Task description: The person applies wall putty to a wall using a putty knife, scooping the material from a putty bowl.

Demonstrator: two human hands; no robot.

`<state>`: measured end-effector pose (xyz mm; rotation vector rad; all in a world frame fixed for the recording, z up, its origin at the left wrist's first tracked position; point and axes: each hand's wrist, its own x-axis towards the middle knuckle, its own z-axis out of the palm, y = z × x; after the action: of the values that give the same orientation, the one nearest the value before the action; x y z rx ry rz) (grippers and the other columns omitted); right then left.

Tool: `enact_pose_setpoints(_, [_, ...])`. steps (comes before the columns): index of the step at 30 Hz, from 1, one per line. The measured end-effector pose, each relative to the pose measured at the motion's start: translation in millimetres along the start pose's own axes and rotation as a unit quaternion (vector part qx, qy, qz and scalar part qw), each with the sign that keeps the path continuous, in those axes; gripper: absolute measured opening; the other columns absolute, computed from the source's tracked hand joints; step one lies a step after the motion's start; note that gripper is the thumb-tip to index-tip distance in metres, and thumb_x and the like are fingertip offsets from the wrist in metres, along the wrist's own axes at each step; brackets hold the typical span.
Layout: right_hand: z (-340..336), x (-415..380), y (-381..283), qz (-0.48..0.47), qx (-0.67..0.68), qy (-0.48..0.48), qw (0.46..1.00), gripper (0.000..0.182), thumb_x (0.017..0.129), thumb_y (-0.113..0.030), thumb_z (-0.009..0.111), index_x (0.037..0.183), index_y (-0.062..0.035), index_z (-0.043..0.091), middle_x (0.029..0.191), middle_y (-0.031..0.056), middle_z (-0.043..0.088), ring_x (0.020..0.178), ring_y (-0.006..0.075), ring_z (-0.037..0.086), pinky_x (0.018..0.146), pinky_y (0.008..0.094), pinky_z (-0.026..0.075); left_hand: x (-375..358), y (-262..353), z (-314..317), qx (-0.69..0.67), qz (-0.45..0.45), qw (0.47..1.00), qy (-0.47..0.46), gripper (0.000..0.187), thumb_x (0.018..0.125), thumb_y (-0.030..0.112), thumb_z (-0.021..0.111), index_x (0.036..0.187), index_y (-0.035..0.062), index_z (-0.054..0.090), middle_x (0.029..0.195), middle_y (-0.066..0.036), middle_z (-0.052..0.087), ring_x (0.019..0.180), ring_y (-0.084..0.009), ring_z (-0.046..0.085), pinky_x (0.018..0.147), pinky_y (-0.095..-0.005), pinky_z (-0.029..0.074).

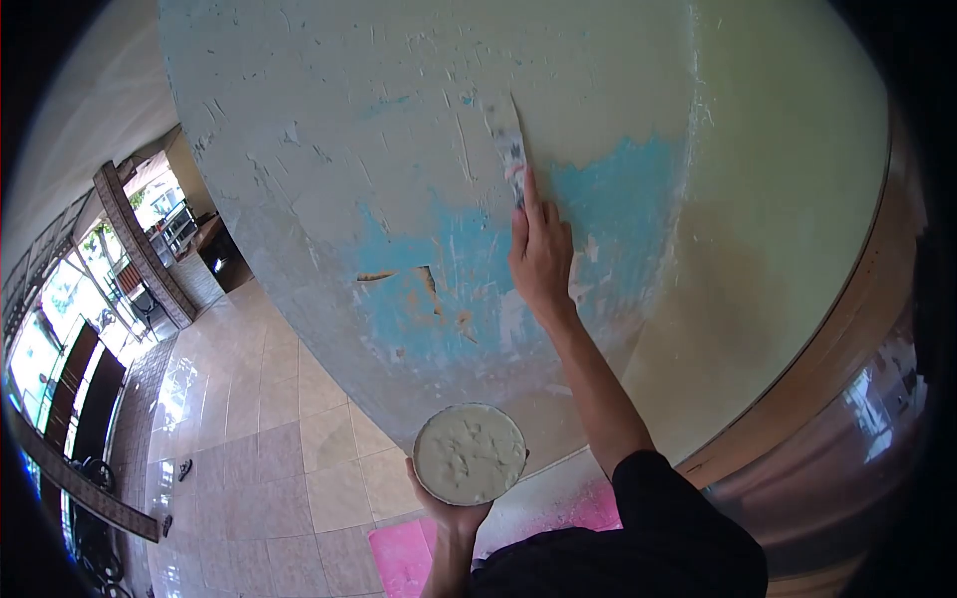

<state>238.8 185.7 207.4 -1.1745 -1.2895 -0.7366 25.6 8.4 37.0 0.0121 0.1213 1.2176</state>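
Observation:
My right hand (541, 254) is raised against the wall (399, 130) and grips a putty knife (508, 145), its blade flat on the plaster above a patch of bare blue paint (618, 209). The index finger lies along the handle. My left hand (449, 508) holds up a round bowl (470, 453) from below, near my chest. The bowl is full of pale grey putty with a rough surface. The wall around the blade is covered in pale, streaky filler.
A tiled floor (259, 439) runs off to the left toward windows and furniture. A pink sheet (404, 553) lies on the floor at the wall's foot. A wooden frame (847, 339) borders the wall on the right.

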Motion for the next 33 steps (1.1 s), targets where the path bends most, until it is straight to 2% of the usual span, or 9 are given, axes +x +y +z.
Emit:
enact_pose_setpoints(2, [-1, -36, 8, -0.020, -0.013, 0.014, 1.000, 0.054, 0.094, -0.010, 0.053, 0.146, -0.0098, 0.038, 0.080, 0.0082, 0.052, 0.066, 0.0213, 0.047, 0.062, 0.0373, 0.036, 1, 0, -2, 0.023, -0.007, 0.999, -0.020, 0.078, 0.084, 0.065, 0.048, 0.143, 0.0157, 0.038, 0.148, -0.011, 0.034, 0.136, -0.0359, 0.031, 0.111, -0.0628, 0.022])
enact_pose_setpoints(4, [-13, -69, 8, 0.032, 0.018, -0.079, 0.996, 0.052, 0.097, -0.011, 0.049, 0.147, -0.0066, 0.036, 0.092, 0.0140, 0.057, 0.075, 0.0267, 0.053, 0.064, 0.0370, 0.037, -1, -1, 2, 0.021, -0.006, 0.999, -0.026, 0.078, 0.085, 0.065, 0.048, 0.143, 0.0158, 0.038, 0.148, -0.011, 0.034, 0.136, -0.0362, 0.031, 0.111, -0.0629, 0.022])
enact_pose_setpoints(5, [-11, -67, 11, 0.030, 0.018, -0.078, 0.996, 0.052, 0.097, -0.011, 0.049, 0.147, -0.0066, 0.036, 0.092, 0.0140, 0.057, 0.075, 0.0267, 0.053, 0.064, 0.0370, 0.037, -1, -1, 4, 0.021, -0.005, 0.999, -0.032, 0.077, 0.085, 0.065, 0.047, 0.143, 0.0158, 0.038, 0.148, -0.011, 0.034, 0.136, -0.0365, 0.031, 0.111, -0.0629, 0.022])
enact_pose_setpoints(7, [-14, -53, 11, -0.009, 0.031, 0.008, 0.999, 0.054, 0.094, -0.011, 0.054, 0.145, -0.0102, 0.040, 0.079, 0.0082, 0.052, 0.066, 0.0213, 0.047, 0.062, 0.0363, 0.035, 1, 0, 1, 0.010, -0.007, 1.000, -0.023, 0.077, 0.085, 0.065, 0.047, 0.144, 0.0158, 0.037, 0.148, -0.011, 0.034, 0.136, -0.0366, 0.031, 0.111, -0.0631, 0.022])
enact_pose_setpoints(13, [-8, 35, -9, -0.024, -0.014, -0.014, 1.000, 0.055, 0.093, -0.013, 0.055, 0.146, -0.0101, 0.038, 0.080, 0.0083, 0.052, 0.068, 0.0223, 0.048, 0.063, 0.0361, 0.035, 0, -5, 4, -0.002, -0.020, 1.000, -0.016, 0.077, 0.085, 0.065, 0.047, 0.143, 0.0158, 0.038, 0.148, -0.011, 0.034, 0.136, -0.0367, 0.031, 0.111, -0.0631, 0.022])
enact_pose_setpoints(20, [-9, -81, 8, -0.001, 0.019, -0.058, 0.998, 0.054, 0.095, -0.014, 0.052, 0.146, -0.0089, 0.038, 0.080, 0.0063, 0.052, 0.069, 0.0214, 0.047, 0.068, 0.0372, 0.034, -3, -4, 0, 0.008, -0.008, 1.000, -0.002, 0.077, 0.085, 0.066, 0.046, 0.144, 0.0162, 0.037, 0.148, -0.012, 0.034, 0.136, -0.0381, 0.031, 0.109, -0.0649, 0.022])
enact_pose_setpoints(26, [-8, 0, -9, -0.051, 0.026, 0.020, 0.998, 0.055, 0.094, -0.014, 0.053, 0.147, -0.0097, 0.037, 0.079, 0.0057, 0.050, 0.072, 0.0202, 0.048, 0.068, 0.0369, 0.032, -4, -6, 6, 0.001, -0.016, 1.000, -0.023, 0.079, 0.084, 0.067, 0.047, 0.144, 0.0156, 0.038, 0.148, -0.012, 0.034, 0.136, -0.0382, 0.031, 0.109, -0.0658, 0.022])
enact_pose_setpoints(29, [-5, 29, -21, -0.043, 0.015, -0.007, 0.999, 0.057, 0.093, -0.011, 0.056, 0.146, -0.0105, 0.038, 0.081, 0.0060, 0.050, 0.072, 0.0201, 0.048, 0.068, 0.0369, 0.032, -4, -5, 3, 0.006, -0.012, 1.000, -0.020, 0.079, 0.084, 0.066, 0.048, 0.144, 0.0155, 0.037, 0.148, -0.012, 0.034, 0.136, -0.0382, 0.031, 0.109, -0.0658, 0.022])
enact_pose_setpoints(33, [0, -44, -6, -0.017, -0.004, -0.056, 0.998, 0.058, 0.092, -0.009, 0.056, 0.146, -0.0102, 0.038, 0.082, 0.0057, 0.051, 0.073, 0.0201, 0.049, 0.067, 0.0366, 0.031, -3, -3, -2, -0.002, -0.003, 1.000, -0.020, 0.080, 0.084, 0.066, 0.048, 0.144, 0.0152, 0.037, 0.148, -0.012, 0.034, 0.135, -0.0382, 0.031, 0.109, -0.0660, 0.022])
